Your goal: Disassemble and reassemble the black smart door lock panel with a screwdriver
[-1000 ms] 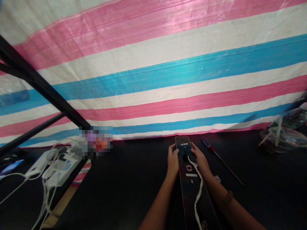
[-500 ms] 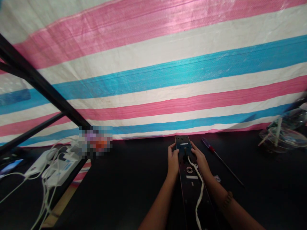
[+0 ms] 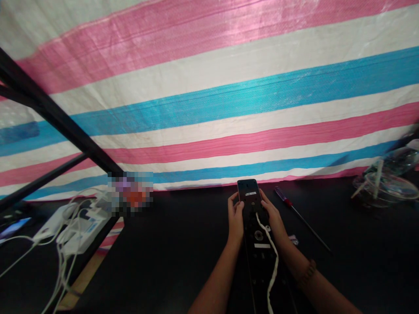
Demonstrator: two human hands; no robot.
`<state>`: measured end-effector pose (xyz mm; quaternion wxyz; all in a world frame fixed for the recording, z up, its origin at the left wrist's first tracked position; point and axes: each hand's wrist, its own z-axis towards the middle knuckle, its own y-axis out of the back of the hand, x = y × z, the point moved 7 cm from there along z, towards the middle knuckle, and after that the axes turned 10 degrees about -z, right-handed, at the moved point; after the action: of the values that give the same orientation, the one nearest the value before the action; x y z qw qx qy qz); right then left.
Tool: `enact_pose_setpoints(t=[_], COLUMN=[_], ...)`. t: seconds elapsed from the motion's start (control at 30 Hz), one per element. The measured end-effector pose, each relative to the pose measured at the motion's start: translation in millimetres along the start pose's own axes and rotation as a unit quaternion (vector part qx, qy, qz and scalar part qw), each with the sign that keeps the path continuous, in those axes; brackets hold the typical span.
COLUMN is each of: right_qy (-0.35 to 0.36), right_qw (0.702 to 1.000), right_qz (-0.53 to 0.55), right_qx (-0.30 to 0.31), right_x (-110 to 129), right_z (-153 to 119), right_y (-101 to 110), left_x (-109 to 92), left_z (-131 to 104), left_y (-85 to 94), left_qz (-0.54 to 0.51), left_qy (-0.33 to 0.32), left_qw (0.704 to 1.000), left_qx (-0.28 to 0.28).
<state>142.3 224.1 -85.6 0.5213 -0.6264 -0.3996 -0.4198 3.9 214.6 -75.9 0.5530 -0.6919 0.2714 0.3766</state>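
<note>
A long, dark panel lies lengthwise in front of me, its far end close to the striped sheet. My left hand grips its left edge near the far end, and my right hand holds the opposite edge, both thumbs on top. A white cable comes out of an opening between my hands and runs along the panel towards me. White labels and a round fitting show on its face. Right of my right hand, a screwdriver with a purple and red handle lies on the black table.
A striped sheet hangs behind the table. Power strips with tangled white cables are at the left, beside a black metal frame. Clear plastic containers stand at the far right. A small packet lies by my right forearm.
The far end of the panel has risen slightly and its tilt has changed, so its face looks darker. Both hands keep their hold and have shifted very little.
</note>
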Motion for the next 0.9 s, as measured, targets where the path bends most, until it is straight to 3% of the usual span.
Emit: enact_pose_setpoints(t=[0.63,0.9], right_qy=[0.027,0.015], right_qw=[0.999,0.999], right_qz=[0.024,0.025], right_qx=[0.034,0.019], right_x=[11,9], right_z=[-6,-2], right_y=[-8,-7], left_x=[-12,-3], left_z=[-8,-2], left_y=[-9.4,-6.1], left_qz=[-0.044,-0.048], left_qy=[-0.027,-0.011], left_qw=[0.998,0.998], left_qx=[0.047,0.046])
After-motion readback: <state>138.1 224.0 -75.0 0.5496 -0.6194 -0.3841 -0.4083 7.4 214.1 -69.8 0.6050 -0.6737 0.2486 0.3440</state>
